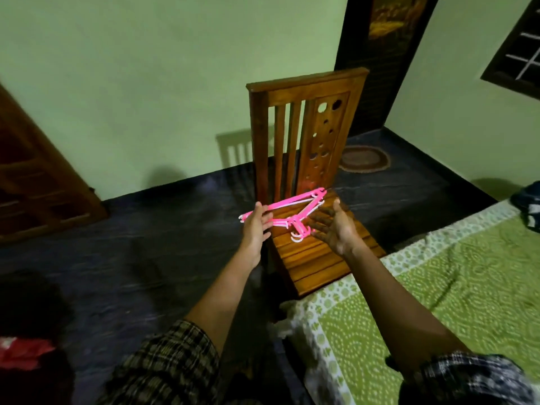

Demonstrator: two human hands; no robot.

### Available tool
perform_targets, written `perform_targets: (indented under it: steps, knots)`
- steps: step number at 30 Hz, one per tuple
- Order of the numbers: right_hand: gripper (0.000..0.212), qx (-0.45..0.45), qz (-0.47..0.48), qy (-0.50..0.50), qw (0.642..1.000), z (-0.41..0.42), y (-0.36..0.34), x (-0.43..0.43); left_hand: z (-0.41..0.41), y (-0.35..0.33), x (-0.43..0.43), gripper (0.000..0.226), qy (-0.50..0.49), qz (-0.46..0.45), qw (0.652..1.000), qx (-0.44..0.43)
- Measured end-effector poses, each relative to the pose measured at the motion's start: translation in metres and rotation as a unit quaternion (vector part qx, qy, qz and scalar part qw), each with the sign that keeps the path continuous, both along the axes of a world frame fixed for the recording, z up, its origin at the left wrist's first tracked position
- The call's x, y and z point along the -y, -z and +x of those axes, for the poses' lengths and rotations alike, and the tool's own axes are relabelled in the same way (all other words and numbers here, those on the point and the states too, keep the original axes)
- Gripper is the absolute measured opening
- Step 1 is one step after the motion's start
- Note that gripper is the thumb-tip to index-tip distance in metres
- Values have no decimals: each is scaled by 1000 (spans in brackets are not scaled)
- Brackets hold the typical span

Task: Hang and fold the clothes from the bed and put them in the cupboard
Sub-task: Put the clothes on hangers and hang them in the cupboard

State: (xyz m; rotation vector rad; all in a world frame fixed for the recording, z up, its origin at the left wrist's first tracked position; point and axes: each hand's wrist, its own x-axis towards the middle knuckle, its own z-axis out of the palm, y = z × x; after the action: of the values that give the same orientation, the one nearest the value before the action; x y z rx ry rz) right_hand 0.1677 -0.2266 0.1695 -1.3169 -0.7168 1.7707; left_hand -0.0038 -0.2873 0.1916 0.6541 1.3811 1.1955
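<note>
A bundle of pink and white plastic hangers is held just above the seat of a wooden chair. My left hand grips the bundle's left end, fingers curled round the pink bar. My right hand is spread open, palm up, right beside the hooks at the bundle's near side; I cannot tell if it touches them. A dark garment lies at the far right on the bed, which has a green patterned cover.
The chair stands between the bed's corner and the green wall. A wooden cupboard is at the left. Dark floor lies between them, with an oval mat near a dark doorway. Something red sits low at the left.
</note>
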Motion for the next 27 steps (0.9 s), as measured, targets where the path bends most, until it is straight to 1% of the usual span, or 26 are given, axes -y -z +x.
perform_targets:
  steps: [6,9,12,14,16,19,20,22,23,25,27]
  knots:
    - [63,1,-19,71,997,-16,40,-69,-27,27,-93,52,64,-40,996,-49]
    - [61,16,-40,93,995,-15,65,-90,-31,51,-131,50,86,-66,991,-76]
    - [56,25,-64,138,988,-6,99,-125,-32,84,-184,45,118,-87,980,-132]
    - [52,31,-86,157,983,-5,126,-143,-33,110,-213,41,144,-105,968,-179]
    - [43,42,-130,177,975,-6,155,-164,-31,132,-244,38,176,-116,950,-231]
    - [25,43,-197,215,956,-10,196,-184,-23,161,-277,37,296,-120,898,-303]
    - [22,36,-218,228,948,-13,209,-187,-20,176,-287,37,325,-123,885,-311]
    - [19,33,-255,253,933,-18,233,-196,-15,206,-304,39,345,-149,876,-302]
    - [18,28,-268,259,927,-22,240,-196,-16,214,-308,40,354,-158,868,-311]
    - [20,23,-286,267,920,-30,255,-201,-16,231,-317,40,376,-150,849,-339]
    - [22,37,-298,271,914,-35,268,-208,-17,243,-325,42,391,-120,835,-368]
